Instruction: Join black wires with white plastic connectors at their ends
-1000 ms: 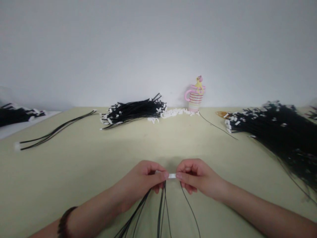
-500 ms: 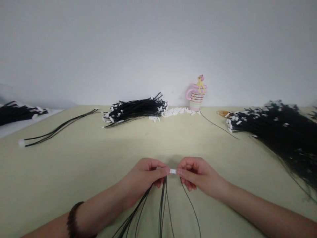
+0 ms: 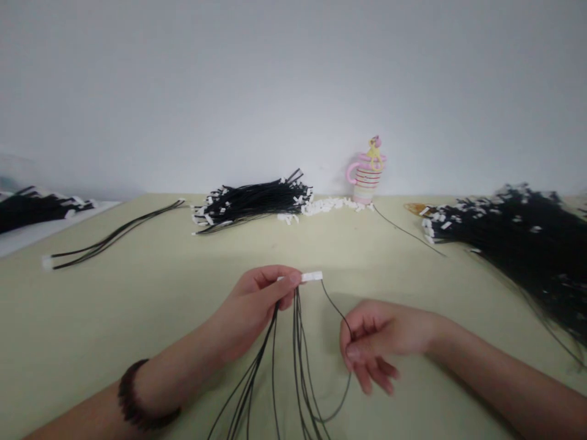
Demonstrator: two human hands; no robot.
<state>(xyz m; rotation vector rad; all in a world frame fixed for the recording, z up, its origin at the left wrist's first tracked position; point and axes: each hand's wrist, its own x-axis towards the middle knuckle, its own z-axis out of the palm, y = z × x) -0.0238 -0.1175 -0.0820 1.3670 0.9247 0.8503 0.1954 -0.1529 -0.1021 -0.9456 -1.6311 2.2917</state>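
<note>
Between thumb and fingers, my left hand (image 3: 266, 293) grips a white plastic connector (image 3: 312, 277), whose right end sticks out past the fingertips. Several thin black wires (image 3: 298, 342) hang down from the connector below that hand. One single black wire (image 3: 334, 301) leaves the connector's right end and curves across to my right hand (image 3: 369, 342). There, thumb and forefinger pinch this wire, while the other fingers are loosely spread. Below the pinch the wire bends back to the left in a loop.
Across the back lie a bundle of black wires (image 3: 257, 201) with white connectors, a heap of white connectors (image 3: 332, 206) and a pink striped mug (image 3: 367, 177). A big wire pile (image 3: 513, 226) covers the right side. A few joined wires (image 3: 114, 235) lie left.
My right hand has let go of the connector, moved right and down, and now pinches the single wire. My left hand has risen slightly with the connector.
</note>
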